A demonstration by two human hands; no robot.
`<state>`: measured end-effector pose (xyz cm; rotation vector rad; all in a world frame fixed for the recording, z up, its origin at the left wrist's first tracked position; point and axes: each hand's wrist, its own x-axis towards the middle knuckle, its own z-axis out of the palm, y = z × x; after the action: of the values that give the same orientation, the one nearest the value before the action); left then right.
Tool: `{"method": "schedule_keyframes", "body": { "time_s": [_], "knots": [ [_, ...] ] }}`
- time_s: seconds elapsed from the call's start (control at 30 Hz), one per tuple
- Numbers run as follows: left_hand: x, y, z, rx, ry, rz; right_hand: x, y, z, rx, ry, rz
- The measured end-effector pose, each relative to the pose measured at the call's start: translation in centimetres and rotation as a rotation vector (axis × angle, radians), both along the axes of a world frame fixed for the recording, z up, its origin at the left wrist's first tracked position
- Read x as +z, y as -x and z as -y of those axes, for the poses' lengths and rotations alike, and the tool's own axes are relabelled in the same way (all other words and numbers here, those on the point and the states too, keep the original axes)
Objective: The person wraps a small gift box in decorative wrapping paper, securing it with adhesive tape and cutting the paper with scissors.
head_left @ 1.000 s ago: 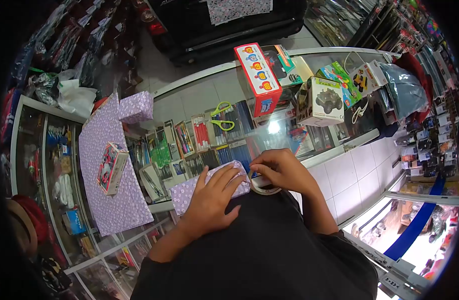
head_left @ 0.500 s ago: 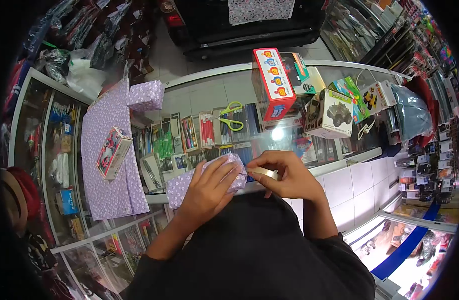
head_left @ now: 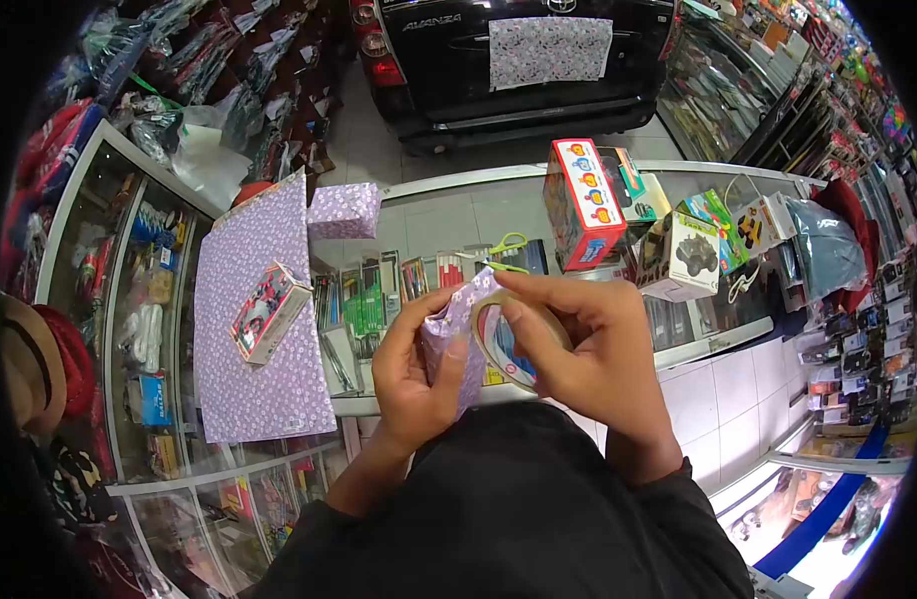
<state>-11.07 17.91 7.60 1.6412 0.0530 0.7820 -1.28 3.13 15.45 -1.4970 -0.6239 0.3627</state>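
My left hand [head_left: 410, 381] grips a small package in purple floral paper [head_left: 470, 377], with the thumb on its near side and the fingers behind. The package is held up and tilted above the glass counter. My right hand [head_left: 606, 351] holds a roll of tape [head_left: 481, 344] against the package's right side. Its fingertips touch the top edge of the paper. Whether a strip of tape lies there is too small to tell. Just beyond the hands, scissors with green handles [head_left: 511, 243] rest on the counter, partly hidden.
To the left, a small toy box [head_left: 270, 312] lies on a purple floral paper sheet [head_left: 247, 394]. Behind it stands a wrapped box [head_left: 344, 210]. A red box [head_left: 591, 205] and a truck toy box [head_left: 694, 253] stand at the right. A black car [head_left: 538, 95] is beyond the counter [head_left: 458, 180].
Both hands have raised the package and turned it more upright. The tape roll now faces me, close against the package. The head view has tilted upward, showing more of the car.
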Motion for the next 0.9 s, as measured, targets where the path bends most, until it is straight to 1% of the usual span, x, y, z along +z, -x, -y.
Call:
{"method": "schedule_keyframes", "body": {
  "time_s": [0.03, 0.1, 0.17, 0.23, 0.27, 0.3, 0.37, 0.43, 0.5, 0.57, 0.63, 0.67, 0.7, 0.73, 0.77, 0.83, 0.9],
  "knots": [
    [0.2, 0.1, -0.1, 0.001, 0.004, 0.005, 0.1, 0.0, -0.6, 0.001, 0.004, 0.005],
    [0.7, 0.5, -0.5, 0.008, 0.170, -0.084, 0.4, 0.2, -1.6, 0.003, 0.088, 0.095],
    [1.5, 0.6, -1.7, -0.030, 0.198, -0.101, 0.2, 0.8, -2.5, 0.016, 0.098, 0.104],
    [2.4, 0.8, -3.0, -0.192, 0.413, -0.203, 0.0, 1.3, -3.1, 0.028, 0.109, 0.112],
    [2.7, 0.4, -3.3, -0.102, 0.362, -0.225, 0.0, 1.5, -3.2, 0.050, 0.152, 0.148],
    [3.2, 0.2, -4.1, -0.099, 0.366, -0.222, -0.1, 1.7, -3.4, 0.073, 0.195, 0.186],
    [3.8, 0.0, -6.0, -0.178, 0.327, -0.464, -0.2, 2.3, -3.9, 0.083, 0.205, 0.211],
    [3.2, -0.7, -7.0, -0.189, 0.353, -0.429, -0.5, 2.9, -4.6, 0.094, 0.212, 0.238],
    [4.1, -0.6, -8.7, -0.362, 0.214, -0.659, -1.1, 3.5, -5.3, 0.060, 0.166, 0.160],
    [3.5, -0.7, -9.9, -0.379, 0.205, -0.652, -1.7, 3.6, -5.3, 0.066, 0.178, 0.123],
    [3.0, -1.2, -11.0, -0.507, 0.129, -0.720, -1.7, 3.8, -5.3, 0.065, 0.186, 0.088],
    [2.8, -1.6, -11.3, -0.467, 0.085, -0.803, -1.6, 3.9, -5.3, 0.074, 0.157, 0.029],
    [2.7, -1.9, -11.6, -0.469, 0.084, -0.800, -1.4, 4.0, -5.2, 0.083, 0.128, -0.030],
    [2.7, -2.1, -11.8, -0.456, 0.026, -0.801, -1.5, 3.9, -4.7, 0.181, 0.103, -0.046],
    [2.7, -2.2, -12.0, -0.441, -0.032, -0.801, -1.9, 3.6, -4.3, 0.181, 0.104, -0.042],
    [3.0, -2.3, -12.0, -0.422, -0.035, -0.759, -3.3, 3.2, -4.0, 0.349, -0.032, 0.193],
    [2.9, -2.6, -12.4, -0.434, -0.063, -0.808, -4.6, 3.7, -4.3, 0.349, -0.037, 0.147]
  ]
}}
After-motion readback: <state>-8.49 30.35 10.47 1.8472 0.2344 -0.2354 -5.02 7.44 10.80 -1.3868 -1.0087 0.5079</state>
